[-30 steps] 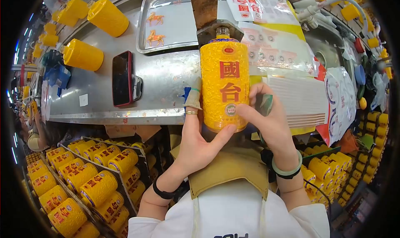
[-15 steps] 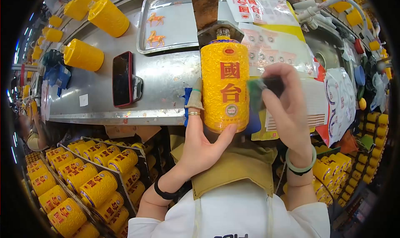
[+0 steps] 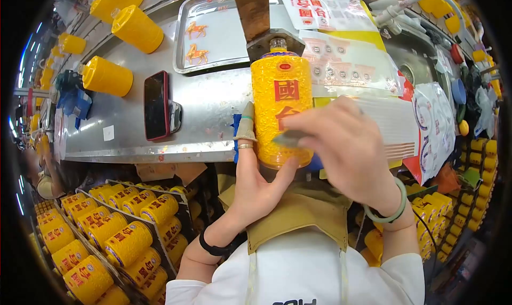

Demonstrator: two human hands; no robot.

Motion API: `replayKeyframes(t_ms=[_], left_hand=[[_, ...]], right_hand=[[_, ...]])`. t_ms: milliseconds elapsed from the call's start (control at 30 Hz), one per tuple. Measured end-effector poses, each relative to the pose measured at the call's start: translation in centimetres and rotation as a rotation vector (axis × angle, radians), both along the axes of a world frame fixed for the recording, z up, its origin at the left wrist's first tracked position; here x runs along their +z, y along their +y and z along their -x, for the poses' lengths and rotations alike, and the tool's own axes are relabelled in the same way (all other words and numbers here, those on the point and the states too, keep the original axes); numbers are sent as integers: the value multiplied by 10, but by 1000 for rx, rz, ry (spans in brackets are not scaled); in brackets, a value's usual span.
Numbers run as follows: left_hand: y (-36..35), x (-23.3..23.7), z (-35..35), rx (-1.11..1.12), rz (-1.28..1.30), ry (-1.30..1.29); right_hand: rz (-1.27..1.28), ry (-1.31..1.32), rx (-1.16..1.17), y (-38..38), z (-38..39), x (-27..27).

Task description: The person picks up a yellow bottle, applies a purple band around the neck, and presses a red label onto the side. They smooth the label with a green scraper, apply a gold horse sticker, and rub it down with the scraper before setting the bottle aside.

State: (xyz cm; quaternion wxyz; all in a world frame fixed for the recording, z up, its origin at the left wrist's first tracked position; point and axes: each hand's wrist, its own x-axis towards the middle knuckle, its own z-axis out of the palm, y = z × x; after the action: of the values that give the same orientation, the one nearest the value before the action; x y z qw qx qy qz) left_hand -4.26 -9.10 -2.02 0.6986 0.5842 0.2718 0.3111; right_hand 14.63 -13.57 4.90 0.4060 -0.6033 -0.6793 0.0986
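Yellow bottle [image 3: 277, 75] lies neck-away at the near edge of the steel bench [image 3: 208, 107], its glass neck tucked under a metal bracket [image 3: 262, 38]. Left hand [image 3: 255, 185] cups the base from below, thumb on the bottom rim, capped index finger up the left flank. Right hand [image 3: 344, 145] crosses the lower front, fingers pinched narrow on a small grey-green piece [image 3: 290, 139] that touches the bottle over the lower red character; what the piece is, I cannot tell. Judgement: keep the neck seated in the bracket and the left grip firm so the bottle cannot roll, and press evenly, square to the red characters. Phone [image 3: 156, 105] and label sheets [image 3: 346, 65] lie beside; racked bottles [image 3: 106, 235] wait below.
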Motion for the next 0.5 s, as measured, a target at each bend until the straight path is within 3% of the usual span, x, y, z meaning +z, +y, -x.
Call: replayKeyframes(t_ms=[67,133,167,233,500], left_hand=[[1,0,0,2,10,6],[5,0,4,26,61,-63],[9,2,8,8,83,-63],[9,5,6,11,117,-60],[8,3,5,14,150,-55]], right_hand=[[-9,-2,-68,-9,-4,-9],[17,205,-421,-19,-13,-15],[18,208,-426,-21,-13,-18],[19,611,-409,-29,-9,-26],[227,785,-382,-51,33,-42]])
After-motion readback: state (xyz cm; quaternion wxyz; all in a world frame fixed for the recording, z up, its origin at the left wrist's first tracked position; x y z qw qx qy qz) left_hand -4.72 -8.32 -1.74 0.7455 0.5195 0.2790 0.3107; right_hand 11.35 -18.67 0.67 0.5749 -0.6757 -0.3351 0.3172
